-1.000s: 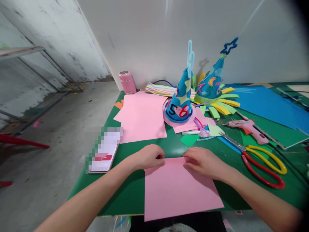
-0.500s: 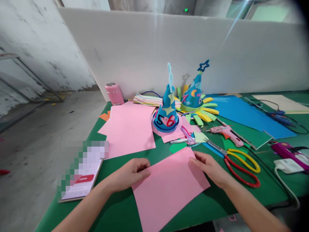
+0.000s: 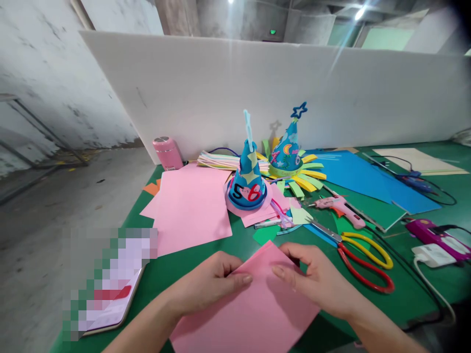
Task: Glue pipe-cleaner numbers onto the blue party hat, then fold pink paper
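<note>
A sheet of pink paper [image 3: 250, 314] is held between my two hands at the near edge of the green table, its top corner pointing away from me. My left hand [image 3: 217, 282] pinches its left edge, thumb on top and fingers curled beneath. On the other side my right hand [image 3: 312, 277] grips the right edge, thumb lying on the sheet and fingers behind it. Beyond the sheet stands a blue cone hat [image 3: 248, 179] with the numbers 5 and 6. A second blue cone hat [image 3: 287, 152], star-topped with a yellow and green fringe, is behind it.
Larger pink sheets [image 3: 193, 206] lie at the left, near a pink flask [image 3: 168, 153] and a phone [image 3: 114, 289]. To the right are scissors [image 3: 362, 260], a pink glue gun [image 3: 342, 208], blue sheets [image 3: 360, 176] and a purple power strip [image 3: 437, 238] with cables. A white panel [image 3: 206, 93] borders the back.
My hands have come closer together on the pink sheet, and it has turned and moved nearer to me. The camera has tilted up slightly.
</note>
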Motion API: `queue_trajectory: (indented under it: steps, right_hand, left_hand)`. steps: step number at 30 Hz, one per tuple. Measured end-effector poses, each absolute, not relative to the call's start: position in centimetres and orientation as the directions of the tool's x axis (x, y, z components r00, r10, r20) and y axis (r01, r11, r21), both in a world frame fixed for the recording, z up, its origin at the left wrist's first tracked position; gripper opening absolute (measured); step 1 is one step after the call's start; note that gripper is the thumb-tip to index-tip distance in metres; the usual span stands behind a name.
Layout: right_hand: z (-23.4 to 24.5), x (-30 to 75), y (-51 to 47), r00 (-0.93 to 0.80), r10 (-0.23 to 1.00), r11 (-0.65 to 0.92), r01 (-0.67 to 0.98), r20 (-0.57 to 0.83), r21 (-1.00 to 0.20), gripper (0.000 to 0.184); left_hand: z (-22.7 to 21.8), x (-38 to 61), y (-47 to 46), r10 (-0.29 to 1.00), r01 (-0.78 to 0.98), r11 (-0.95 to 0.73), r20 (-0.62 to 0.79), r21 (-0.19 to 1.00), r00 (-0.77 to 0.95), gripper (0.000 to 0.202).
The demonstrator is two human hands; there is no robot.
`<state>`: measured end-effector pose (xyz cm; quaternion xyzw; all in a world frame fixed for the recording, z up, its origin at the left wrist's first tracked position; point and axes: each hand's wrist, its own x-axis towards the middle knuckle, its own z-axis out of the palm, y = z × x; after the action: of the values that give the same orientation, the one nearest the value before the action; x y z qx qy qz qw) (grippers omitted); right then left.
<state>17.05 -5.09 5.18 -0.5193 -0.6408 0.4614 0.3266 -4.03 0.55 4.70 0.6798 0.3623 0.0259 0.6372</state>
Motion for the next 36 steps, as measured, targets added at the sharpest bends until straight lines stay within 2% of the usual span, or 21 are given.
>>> queue_trajectory:
  steps: [5,11,19,23,26,30,36]
  right_hand:
    - [5.0,17.1,-4.3,-0.267,0.959,-0.011,0.309,-0.098,-0.951,0.034]
    - [4.5,16.8,-4.1,-0.23,0.961,-0.08,0.304,-0.155,-0.949,0.036]
    - [4.5,16.6,-4.3,-0.257,0.951,-0.081,0.323,-0.17,-0.943,0.038]
    - [4.4,16.8,-4.2,-0.187,0.969,-0.068,0.431,-0.163,-0.9,0.04]
    - [4.6,16.8,-4.2,-0.121,0.985,-0.045,0.508,-0.123,-0.86,0.039]
    - [5.1,16.7,-4.2,-0.157,0.984,0.003,0.476,-0.082,-0.879,0.033]
    - [5.7,16.4,-4.1,-0.224,0.974,0.063,0.384,-0.027,-0.921,0.025]
  left_hand:
    - [4.4,-4.0,-0.2,0.549,0.41,0.12,-0.405,0.904,0.731,0.035]
    - [4.9,-3.3,-0.6,0.53,0.367,0.281,-0.462,0.887,0.711,0.032]
    - [4.9,-3.0,-0.5,0.552,0.334,0.241,-0.412,0.911,0.725,0.041]
    - [4.9,-2.9,-0.7,0.538,0.319,0.287,-0.428,0.903,0.727,0.04]
    - [4.8,-2.7,-0.9,0.622,0.354,0.169,-0.378,0.92,0.685,0.036]
    - [4.8,-2.6,-1.2,0.743,0.472,-0.051,-0.283,0.88,0.606,0.033]
    - [5.6,-2.2,-1.8,0.725,0.47,-0.141,-0.232,0.871,0.648,0.024]
